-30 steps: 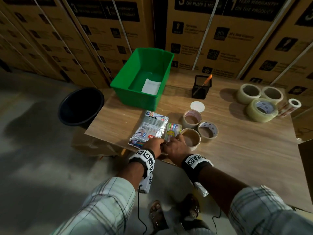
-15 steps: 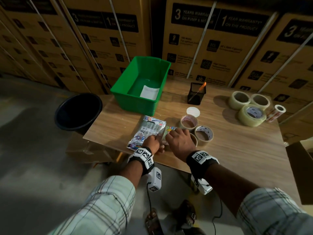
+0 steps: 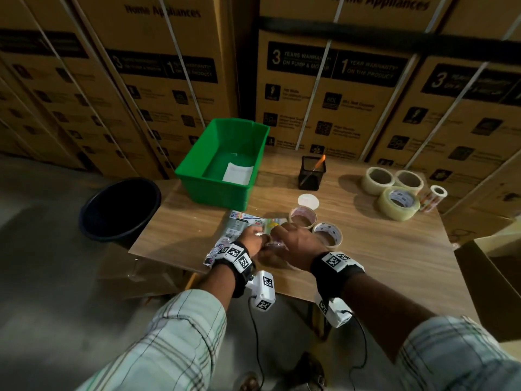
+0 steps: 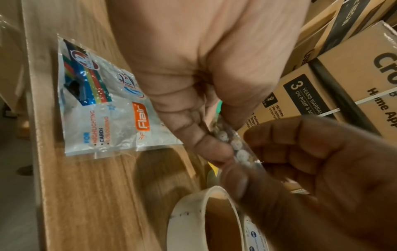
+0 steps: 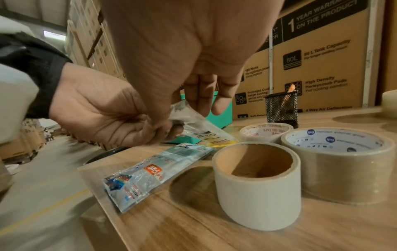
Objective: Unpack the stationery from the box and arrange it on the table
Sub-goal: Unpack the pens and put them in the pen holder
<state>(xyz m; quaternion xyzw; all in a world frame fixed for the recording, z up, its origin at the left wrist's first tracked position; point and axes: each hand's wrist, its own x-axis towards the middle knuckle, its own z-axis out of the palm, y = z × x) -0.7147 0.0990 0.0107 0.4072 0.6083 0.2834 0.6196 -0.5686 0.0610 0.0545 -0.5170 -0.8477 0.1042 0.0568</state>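
The flat packet point(image 4: 103, 108) on the surface reads "Flair". The right tape roll point(image 5: 337, 163) shows "ipg". The far cartons point(image 3: 332, 88) read "3 YEARS WARRANTY ON PUMP & MOTOR" and "Home Appliances".

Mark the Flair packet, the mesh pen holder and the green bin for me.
Flair packet point(image 4: 120, 118): left wrist view, printed face.
Mesh pen holder point(image 3: 313, 176): head view, front wall.
Green bin point(image 3: 217, 190): head view, near outer wall.

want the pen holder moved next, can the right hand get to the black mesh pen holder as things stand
Probably not right away: the right hand and left hand both pinch a small clear packet. Once it lets go, the way to the black mesh pen holder looks open, over the low tape rolls.
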